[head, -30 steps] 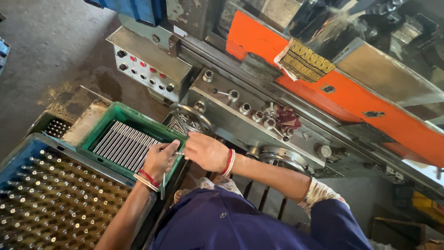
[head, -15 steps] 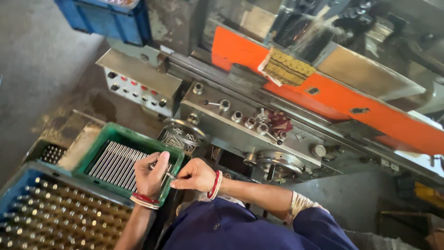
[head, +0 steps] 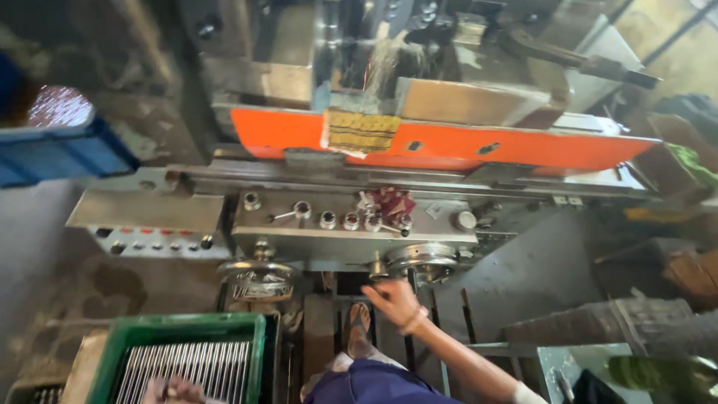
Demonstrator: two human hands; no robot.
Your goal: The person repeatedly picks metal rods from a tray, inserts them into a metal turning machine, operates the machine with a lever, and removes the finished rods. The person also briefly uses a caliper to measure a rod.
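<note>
Your right hand (head: 394,301) is reaching forward and up toward the handwheel (head: 423,259) on the front of the grinding machine (head: 351,224), hanging just below and left of its rim — fingers loosely spread and blurred, holding nothing that you can make out. It is sitting there because the wheel juts out at the machine's lower edge, close enough to meet with a bent arm.

Your left hand (head: 173,390) is showing only as knuckles at the bottom edge, resting over the row of thin steel rods (head: 187,366) lying side by side in the green crate (head: 112,352); whether it is gripping a rod you cannot tell, since the frame is cutting it off. The crate is standing low on your left, so the rods are staying within a short drop of that arm.

Between the crate's right wall and your right arm there is a narrow gap — your sandalled foot (head: 359,329) is filling it. A second dial wheel (head: 258,280) is hanging just above the crate's far rim, so room upward on that side is tight. Further up, the orange guard (head: 464,146) is running across the width.
</note>
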